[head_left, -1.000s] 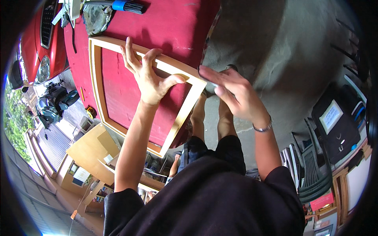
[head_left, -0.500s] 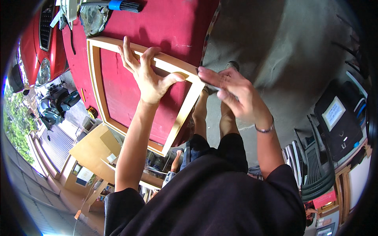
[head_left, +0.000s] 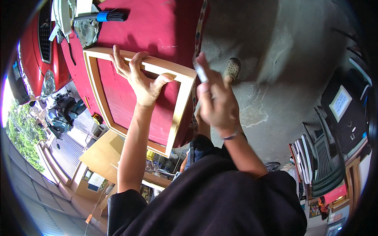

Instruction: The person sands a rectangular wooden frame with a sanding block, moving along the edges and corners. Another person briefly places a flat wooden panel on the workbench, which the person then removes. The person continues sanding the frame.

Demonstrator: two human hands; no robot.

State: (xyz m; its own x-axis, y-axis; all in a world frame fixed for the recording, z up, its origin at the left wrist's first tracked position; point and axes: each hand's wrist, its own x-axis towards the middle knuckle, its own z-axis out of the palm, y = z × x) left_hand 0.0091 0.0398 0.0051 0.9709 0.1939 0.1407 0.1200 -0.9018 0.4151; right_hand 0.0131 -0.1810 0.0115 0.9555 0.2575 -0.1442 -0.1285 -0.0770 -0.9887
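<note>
A pale wooden frame (head_left: 176, 122) lies on a red-covered table (head_left: 165, 23), its near-right corner close to the table's edge. My left hand (head_left: 143, 84) rests on the frame's far rail with its fingers spread across the wood and the thumb stretched toward the corner. Just right of that corner, my right hand (head_left: 219, 100) is closed around a thin, flat, pale-grey piece (head_left: 201, 73). Motion blur hides what kind of thing it is, and whether it touches the wood I cannot tell.
A brush with a blue band (head_left: 103, 16) and a crumpled grey cloth (head_left: 87, 31) lie at the table's far left. A tape measure (head_left: 97, 118) sits by the left edge. Beyond stand a red car (head_left: 29, 59) and a motorcycle (head_left: 63, 114). Stacked chairs (head_left: 325, 161) stand at the right.
My right hand has moved left and turned more upright, still closed on the pale-grey piece. My left hand stays spread on the frame. The view has shifted slightly, showing more of a shoe.
</note>
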